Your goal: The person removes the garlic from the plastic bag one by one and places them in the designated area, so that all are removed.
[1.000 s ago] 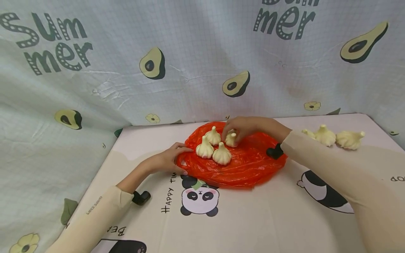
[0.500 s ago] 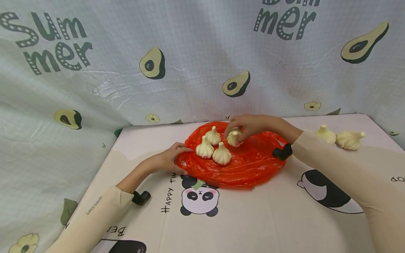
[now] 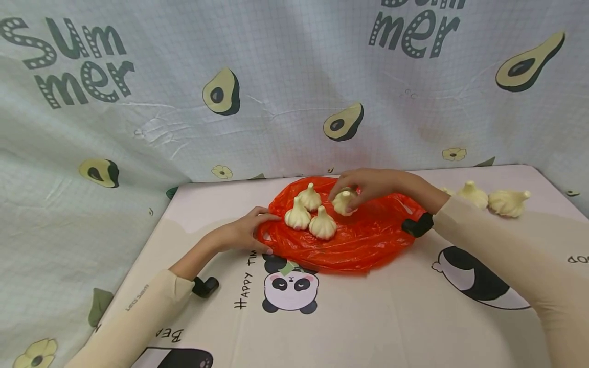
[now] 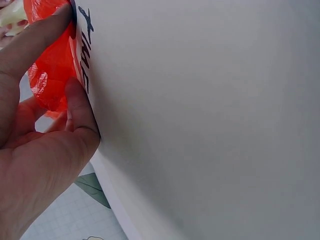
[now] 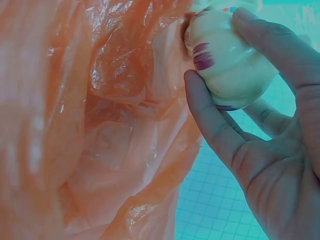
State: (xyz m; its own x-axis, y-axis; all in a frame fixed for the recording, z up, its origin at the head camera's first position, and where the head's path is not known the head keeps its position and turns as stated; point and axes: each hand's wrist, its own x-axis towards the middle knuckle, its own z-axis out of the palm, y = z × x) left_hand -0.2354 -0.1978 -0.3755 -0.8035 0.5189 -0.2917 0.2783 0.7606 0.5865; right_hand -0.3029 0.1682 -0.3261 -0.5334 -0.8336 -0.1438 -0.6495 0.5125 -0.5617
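A red plastic bag [image 3: 354, 245] lies spread flat on the table in the head view. On its left half stand three garlic bulbs, stems up: a left one [image 3: 297, 217], a front one [image 3: 323, 226] and a rear one [image 3: 310, 198]. My right hand [image 3: 375, 182] pinches another garlic bulb [image 3: 343, 203] between thumb and fingers, over the bag's far side. Purple marks show on this bulb's base in the right wrist view. At the bag's left edge, my left hand [image 3: 238, 232] touches the plastic with thumb and fingers spread apart.
Several more garlic bulbs are at the far right, among them an upright one [image 3: 472, 196] and one on its side [image 3: 508, 203]; the right arm partly hides that group. A printed cloth [image 3: 285, 128] hangs behind the table [image 3: 349, 317].
My right hand has shifted slightly to the right with the garlic bulb in its fingers. The left hand, the bag and the three standing bulbs have stayed in place.
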